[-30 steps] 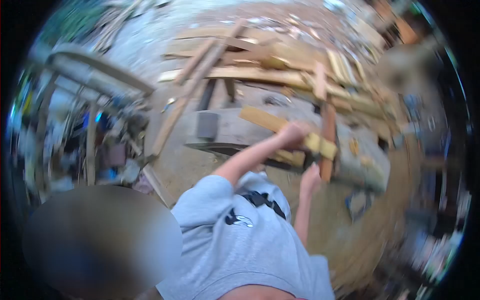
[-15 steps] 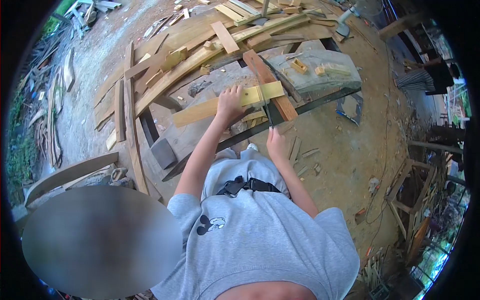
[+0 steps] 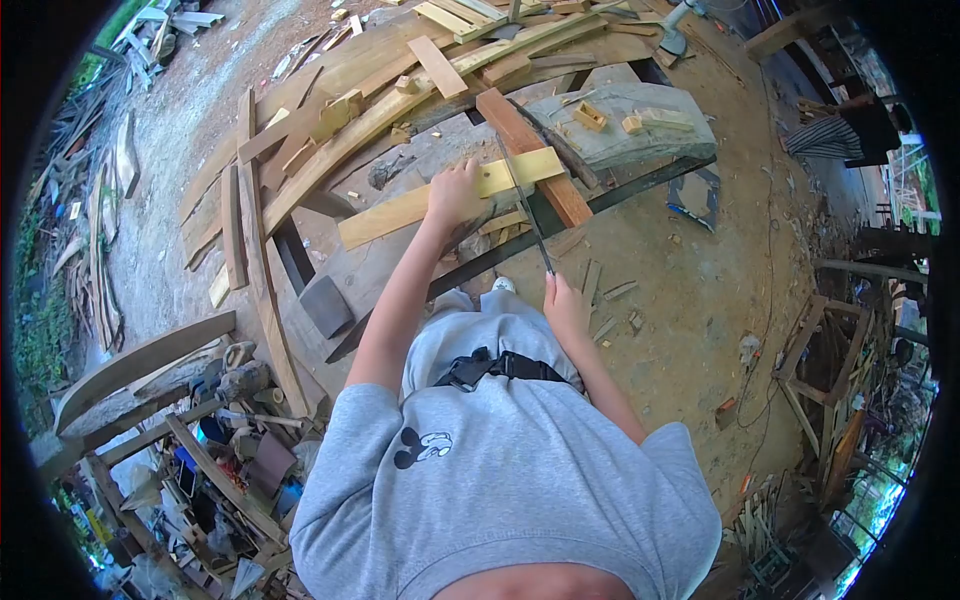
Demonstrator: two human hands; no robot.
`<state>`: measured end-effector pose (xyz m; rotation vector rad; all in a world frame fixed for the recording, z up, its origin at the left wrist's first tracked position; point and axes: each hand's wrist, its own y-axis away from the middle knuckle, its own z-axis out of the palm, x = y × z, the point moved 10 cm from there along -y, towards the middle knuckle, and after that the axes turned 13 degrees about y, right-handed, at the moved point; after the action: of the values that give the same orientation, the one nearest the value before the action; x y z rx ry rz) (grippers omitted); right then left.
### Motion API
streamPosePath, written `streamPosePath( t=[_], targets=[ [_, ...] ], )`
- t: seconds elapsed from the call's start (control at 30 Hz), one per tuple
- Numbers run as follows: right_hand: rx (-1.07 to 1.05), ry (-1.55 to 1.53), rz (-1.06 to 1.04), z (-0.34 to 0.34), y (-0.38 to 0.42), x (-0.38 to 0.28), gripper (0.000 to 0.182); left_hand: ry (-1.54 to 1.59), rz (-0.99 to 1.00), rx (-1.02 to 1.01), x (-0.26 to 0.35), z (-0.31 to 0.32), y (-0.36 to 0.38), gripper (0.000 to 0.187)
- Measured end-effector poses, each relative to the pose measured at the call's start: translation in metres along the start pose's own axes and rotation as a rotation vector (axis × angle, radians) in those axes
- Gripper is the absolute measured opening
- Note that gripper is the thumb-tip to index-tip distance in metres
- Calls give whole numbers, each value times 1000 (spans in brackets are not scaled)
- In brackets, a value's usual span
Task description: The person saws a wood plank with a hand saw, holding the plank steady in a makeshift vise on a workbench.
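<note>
My left hand (image 3: 455,195) presses down on a pale yellow wooden board (image 3: 385,220), its fingers curled over the far edge. The board lies across the workbench, and its right part rests over a reddish-brown plank (image 3: 568,203). A thin, dark-bladed saw (image 3: 533,219) crosses the board to the right of my left hand, the blade running away from me. My right hand (image 3: 566,305) is closed around the saw's near end, in front of the bench edge. Its handle is mostly hidden by the fingers.
The stone-like bench top (image 3: 620,110) carries small wood blocks (image 3: 590,117) and offcuts. Long planks (image 3: 330,150) are piled on the far side. A leaning timber (image 3: 262,270) stands at left. Scraps litter the ground, and a wooden frame (image 3: 825,350) sits at right.
My right hand has drawn the saw back toward my body, with more blade showing below the board. My left hand still holds the board. The blurred oval at lower left is gone, revealing clutter.
</note>
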<state>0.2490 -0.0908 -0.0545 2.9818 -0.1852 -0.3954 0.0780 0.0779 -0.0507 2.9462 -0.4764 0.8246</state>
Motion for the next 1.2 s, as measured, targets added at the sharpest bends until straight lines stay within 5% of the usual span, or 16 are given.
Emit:
streamPosePath(
  t=[0.57,1.0,1.2],
  targets=[
    [-208,79,120,-39,30,0,31,100,-67,-253,-14,12,-12,44],
    [-5,61,-36,4,-126,-72,28,19,-28,-123,-5,4,-3,46],
    [16,-34,-35,8,-130,-63,23,91,-105,-17,-7,1,-2,52]
  ],
)
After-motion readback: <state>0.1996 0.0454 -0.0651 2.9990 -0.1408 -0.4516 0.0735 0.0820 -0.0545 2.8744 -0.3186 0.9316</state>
